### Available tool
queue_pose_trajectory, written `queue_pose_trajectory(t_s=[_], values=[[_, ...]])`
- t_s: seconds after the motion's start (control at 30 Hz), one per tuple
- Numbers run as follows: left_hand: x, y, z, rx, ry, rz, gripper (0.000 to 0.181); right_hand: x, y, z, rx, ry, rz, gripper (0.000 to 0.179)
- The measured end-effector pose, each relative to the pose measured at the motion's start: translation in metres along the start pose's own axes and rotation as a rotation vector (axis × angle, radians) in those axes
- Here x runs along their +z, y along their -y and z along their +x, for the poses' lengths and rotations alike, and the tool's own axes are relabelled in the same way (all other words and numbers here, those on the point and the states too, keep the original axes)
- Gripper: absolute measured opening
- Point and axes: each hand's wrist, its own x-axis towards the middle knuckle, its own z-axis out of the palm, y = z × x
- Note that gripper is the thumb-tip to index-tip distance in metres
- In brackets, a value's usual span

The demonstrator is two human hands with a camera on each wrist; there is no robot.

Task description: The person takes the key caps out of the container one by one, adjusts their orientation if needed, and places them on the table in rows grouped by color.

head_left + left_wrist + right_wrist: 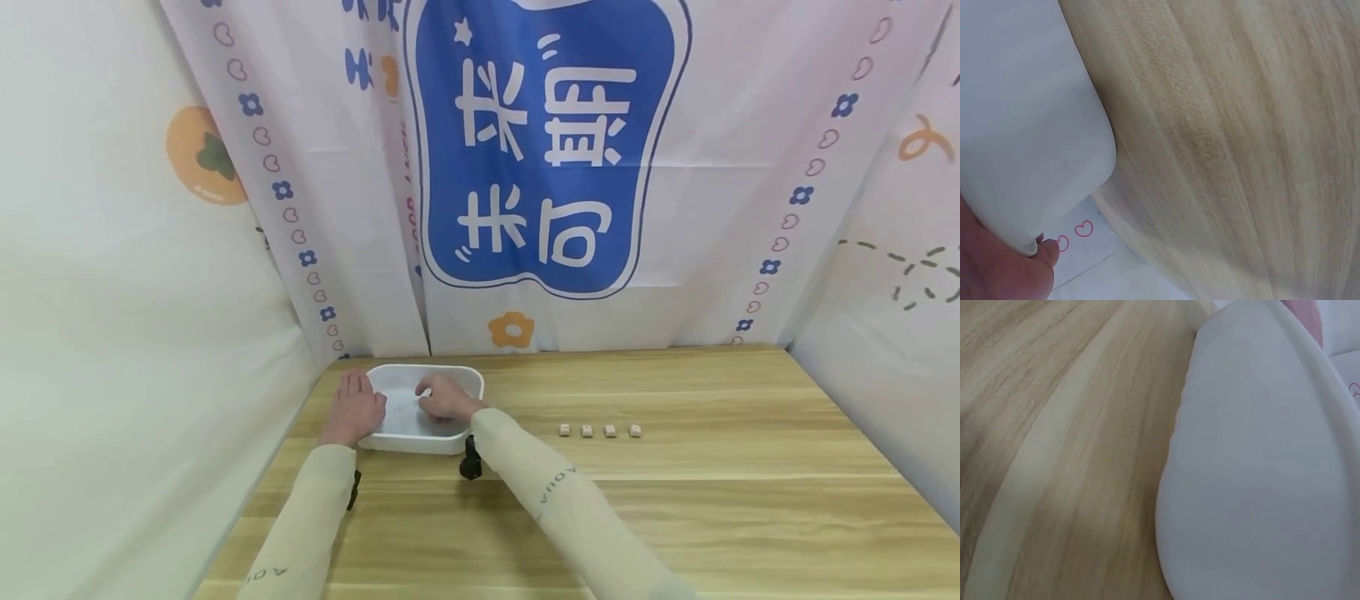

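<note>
Near the far left corner of the table (712, 517), close to its far edge, a white tub (412, 445) stood upright on its base. At the tub's left end, the left hand (356, 410) held the rim between thumb and fingers, the thumb over the inner side and the other fingers stretched toward the far edge. Over the right end reached the right hand (447, 397), down inside the tub with its fingers curled; a small pale piece (426, 392) showed pinched at the tips, too small to make out in detail. The right wrist view caught only the tub's outer wall and the table, with this hand out of sight.

Well apart to the right of the tub, around the middle of the table and nearer its far edge than its near one, four small pale blocks (610, 431) sat in a row parallel to that edge, with gaps between them. Beyond the far edge hung a white cloth (360, 208) bearing a blue panel (525, 179) with white characters.
</note>
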Motion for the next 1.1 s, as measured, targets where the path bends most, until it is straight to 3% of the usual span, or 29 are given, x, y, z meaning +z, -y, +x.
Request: queue_pose_trajectory(t_s=[0.13, 0.3, 0.53, 0.8, 1.1], values=[[-0.0001, -0.0015, -0.003, -0.004, 0.01, 0.0, 0.069, 0.0037, -0.0013, 0.0009, 0.009, -0.001, -0.036, 0.033], [-0.0049, -0.0045, -0.0051, -0.01, 0.005, 0.001, 0.068, 0.0042, -0.0005, 0.0014, -0.029, 0.009, -0.161, 0.035], [-0.0046, -0.0032, -0.0047, -0.006, 0.009, 0.002, 0.069, 0.0057, -0.0019, 0.0029, -0.034, 0.027, -0.227, 0.038], [-0.0028, -0.0025, -0.0035, -0.001, -0.008, 0.002, 0.069, 0.0058, -0.0011, 0.0022, 0.022, 0.072, -0.225, 0.032], [-0.0026, -0.0016, -0.0045, -0.007, -0.002, -0.001, 0.068, 0.0033, 0.003, -0.0036, 0.002, 0.063, -0.255, 0.016]])
